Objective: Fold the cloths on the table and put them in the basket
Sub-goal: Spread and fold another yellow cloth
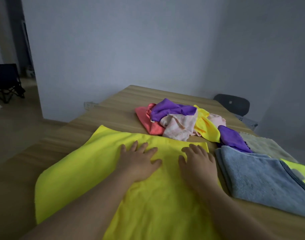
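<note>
Yellow cloth (78, 170) spread on table (113, 108), left hand (139, 161) and right hand (198, 163) pressing it, palms flat, nothing grasped.

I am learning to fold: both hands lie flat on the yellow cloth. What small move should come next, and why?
Probably grip one edge of the yellow cloth and fold it in half. It lies spread out flat on the table, and the left hand and right hand only rest flat on it.
</note>
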`<move>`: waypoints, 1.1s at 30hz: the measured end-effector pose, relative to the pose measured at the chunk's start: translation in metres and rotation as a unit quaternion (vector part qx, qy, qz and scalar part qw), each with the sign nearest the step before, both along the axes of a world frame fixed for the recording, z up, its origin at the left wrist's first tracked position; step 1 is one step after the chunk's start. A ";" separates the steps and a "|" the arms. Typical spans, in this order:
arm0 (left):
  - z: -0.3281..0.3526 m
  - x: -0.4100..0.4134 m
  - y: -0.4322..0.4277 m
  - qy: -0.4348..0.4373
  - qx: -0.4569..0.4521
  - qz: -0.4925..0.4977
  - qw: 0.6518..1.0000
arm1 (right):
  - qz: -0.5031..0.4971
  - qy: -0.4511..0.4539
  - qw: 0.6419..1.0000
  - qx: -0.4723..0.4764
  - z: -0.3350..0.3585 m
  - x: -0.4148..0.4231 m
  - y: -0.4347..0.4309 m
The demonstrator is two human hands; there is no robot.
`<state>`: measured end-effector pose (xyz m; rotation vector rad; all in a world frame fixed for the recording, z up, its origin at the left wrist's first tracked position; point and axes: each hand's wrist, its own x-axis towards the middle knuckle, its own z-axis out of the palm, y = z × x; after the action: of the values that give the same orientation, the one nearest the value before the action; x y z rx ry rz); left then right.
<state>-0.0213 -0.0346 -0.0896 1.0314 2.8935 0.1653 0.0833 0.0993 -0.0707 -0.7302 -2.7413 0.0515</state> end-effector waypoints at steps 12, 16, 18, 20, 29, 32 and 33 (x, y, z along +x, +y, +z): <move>0.039 0.039 -0.017 0.086 0.051 0.006 0.995 | 0.004 -0.125 0.984 -0.124 -0.010 0.055 -0.027; 0.022 0.054 -0.056 -0.038 -0.066 -0.032 0.997 | 0.012 -0.136 0.983 -0.122 -0.012 0.062 -0.021; 0.004 0.057 -0.068 -0.037 -0.071 -0.041 0.996 | 0.015 -0.153 0.979 -0.133 -0.014 0.067 -0.019; -0.002 0.057 -0.066 -0.018 -0.054 -0.034 0.998 | 0.003 -0.147 0.979 -0.144 -0.014 0.071 -0.020; 0.009 0.050 -0.064 -0.027 0.252 -0.013 0.967 | 0.106 -0.045 0.980 -0.160 0.007 0.027 -0.082; 0.021 0.047 -0.086 0.058 0.354 0.040 0.933 | 0.059 -0.047 0.991 -0.111 -0.011 0.026 -0.079; 0.023 0.041 -0.097 0.094 0.359 0.054 0.927 | 0.054 -0.044 0.992 -0.101 -0.013 0.026 -0.077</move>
<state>0.0202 -0.1313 -0.0665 0.9877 3.1141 1.2732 0.1098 0.0221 -0.0836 -0.6494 -2.8879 0.3317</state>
